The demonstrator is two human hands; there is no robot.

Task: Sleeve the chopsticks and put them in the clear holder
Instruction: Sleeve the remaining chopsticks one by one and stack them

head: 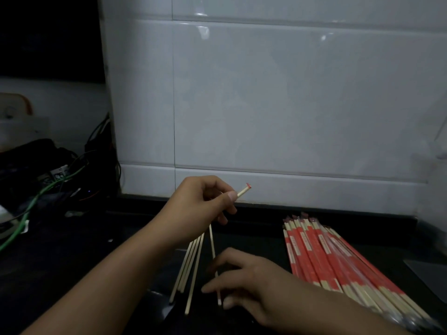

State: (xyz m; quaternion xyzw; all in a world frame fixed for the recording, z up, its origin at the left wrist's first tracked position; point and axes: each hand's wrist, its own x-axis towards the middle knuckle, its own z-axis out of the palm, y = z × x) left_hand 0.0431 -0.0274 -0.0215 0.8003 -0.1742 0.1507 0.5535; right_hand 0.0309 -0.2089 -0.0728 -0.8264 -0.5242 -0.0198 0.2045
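Tangled cables [48, 182] lie left of the white tiled wall [278, 97].

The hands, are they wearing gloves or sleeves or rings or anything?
No gloves. The left hand and right hand are both bare, and both forearms are uncovered as far as the picture shows, so no sleeves are in view. No rings or bracelets can be seen, though the picture is dim. The nails look short and plain.
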